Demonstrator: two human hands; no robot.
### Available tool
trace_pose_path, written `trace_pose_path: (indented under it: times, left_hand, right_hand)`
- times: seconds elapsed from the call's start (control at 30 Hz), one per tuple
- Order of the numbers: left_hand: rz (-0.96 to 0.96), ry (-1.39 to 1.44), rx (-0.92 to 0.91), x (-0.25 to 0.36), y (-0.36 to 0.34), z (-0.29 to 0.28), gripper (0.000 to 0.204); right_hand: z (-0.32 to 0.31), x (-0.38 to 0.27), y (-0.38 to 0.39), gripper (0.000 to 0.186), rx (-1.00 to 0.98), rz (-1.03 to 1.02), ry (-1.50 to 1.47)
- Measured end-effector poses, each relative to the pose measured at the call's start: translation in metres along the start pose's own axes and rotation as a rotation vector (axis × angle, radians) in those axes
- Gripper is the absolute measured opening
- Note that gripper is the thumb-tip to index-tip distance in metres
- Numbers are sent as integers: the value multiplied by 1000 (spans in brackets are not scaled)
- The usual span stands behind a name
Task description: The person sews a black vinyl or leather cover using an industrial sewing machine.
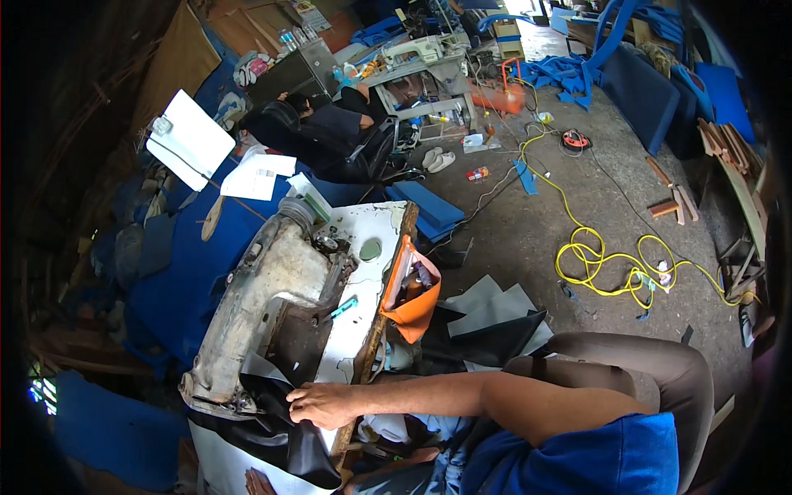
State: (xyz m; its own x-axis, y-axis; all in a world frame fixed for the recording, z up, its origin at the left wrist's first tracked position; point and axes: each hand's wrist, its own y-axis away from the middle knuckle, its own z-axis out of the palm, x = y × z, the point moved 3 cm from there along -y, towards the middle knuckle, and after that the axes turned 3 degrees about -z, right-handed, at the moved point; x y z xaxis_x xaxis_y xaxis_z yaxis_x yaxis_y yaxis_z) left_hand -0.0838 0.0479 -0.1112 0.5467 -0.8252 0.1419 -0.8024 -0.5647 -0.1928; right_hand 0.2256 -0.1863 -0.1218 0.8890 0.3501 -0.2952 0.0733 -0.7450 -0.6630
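Observation:
An old, worn sewing machine [280, 264] stands on a white-topped table [363, 223]. Black leather-like material [289, 437] lies under its needle end and drapes over the near edge, its pale backing showing. My right hand [320, 404] comes in from the right, fingers curled down onto the black material beside the needle area. At the bottom edge only part of my left hand [260, 483] shows, its fingers lying flat on the pale backing. A small light-blue cutter [342, 308] and a round greenish lid [370, 250] rest on the tabletop.
An orange pouch [412, 313] of thread spools hangs at the table's edge. Black and grey sheets [495, 318] lie on the floor beside a brown chair [660, 355]. A yellow cable [590, 256] loops across the floor. Farther back, another person [330, 124] is near a second sewing machine [417, 51].

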Motion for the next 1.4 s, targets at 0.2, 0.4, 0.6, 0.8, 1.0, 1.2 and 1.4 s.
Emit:
trace_pose_path:
  times: [0.2,0.4,0.6,0.8,1.0,1.2,1.4]
  left_hand:
    - [-72,-426,-91,55,98,9,53]
    - [-229,-298,36,167,105,-52,35]
    - [-22,313,180,177,15,-77,21]
    - [204,309,100,155,-16,-12,36]
    - [174,317,-49,160,-22,-22,39]
    - [105,153,86,164,-48,-5,40]
    - [207,-9,31,168,-21,19,56]
  right_hand:
    - [0,-24,1,34,99,-187,21]
    - [-56,-52,15,35,-167,-391,-6]
    - [-45,-45,15,33,-213,-228,41]
    - [-62,-50,-10,18,-290,-297,-21]
    - [-102,-27,-28,29,-272,-186,-93]
    - [-73,-41,1,30,-504,-253,129]
    - [-113,-35,-24,20,-413,-248,136]
